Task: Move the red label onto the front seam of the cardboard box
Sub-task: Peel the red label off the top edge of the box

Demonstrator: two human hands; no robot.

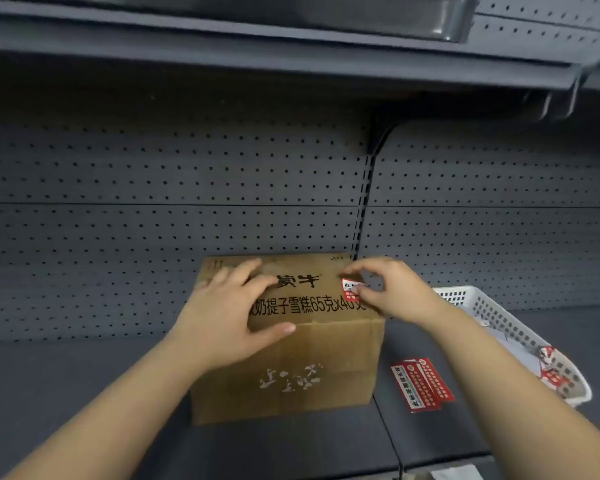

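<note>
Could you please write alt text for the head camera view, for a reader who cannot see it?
A person's right hand pinches a small red label at the top right of a cardboard box on a grey shelf, while the left hand steadies the box. More red labels and a white basket lie to the right.

The cardboard box (291, 344) sits closed on the grey shelf, brown and a little worn, its top printed with large black Chinese characters and "65" among them. Its front face shows a vertical seam near the right side and a patch of white scuffing where something was torn off. The red label (350, 289) is small, red and white with black print, and lies on the box's top near the right rear corner, its right edge lifted at my fingertips, so it looks partly peeled rather than flat.
</note>
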